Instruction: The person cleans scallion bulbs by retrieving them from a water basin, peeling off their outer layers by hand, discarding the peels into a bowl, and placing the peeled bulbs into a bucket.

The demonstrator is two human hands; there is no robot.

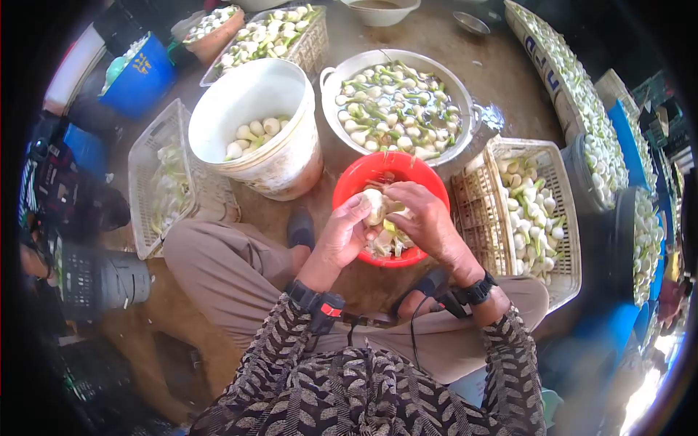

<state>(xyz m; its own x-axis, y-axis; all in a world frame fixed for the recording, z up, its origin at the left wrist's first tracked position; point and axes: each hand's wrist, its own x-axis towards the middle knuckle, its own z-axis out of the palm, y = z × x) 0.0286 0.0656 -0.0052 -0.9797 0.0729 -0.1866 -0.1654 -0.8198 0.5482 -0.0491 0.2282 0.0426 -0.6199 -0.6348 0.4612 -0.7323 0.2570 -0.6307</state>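
Observation:
Above a red bowl [429, 251], my left hand [342, 229] holds a whitish garlic bulb [374, 207] between thumb and fingers. My right hand [425, 218] is bent over the bulb's right side, its fingertips closed against the skin; whether they pinch a loose layer is hard to see. Inside the bowl lie peeled skins and stem scraps [389, 243]. Just behind it stands a wide metal basin [465, 91] of water with many green-stemmed bulbs [396, 105] floating. To its left, a white bucket [280, 160] holds several cleaner bulbs [254, 138].
At right is a crate [571, 218] of stemmed bulbs; at left, a crate [138, 196] with pale leafy scraps. Another full crate [313, 43] stands behind the bucket. A blue tub [142, 76] is far left. Long heaps of bulbs [582, 102] line the right side. My crossed legs frame the bowl.

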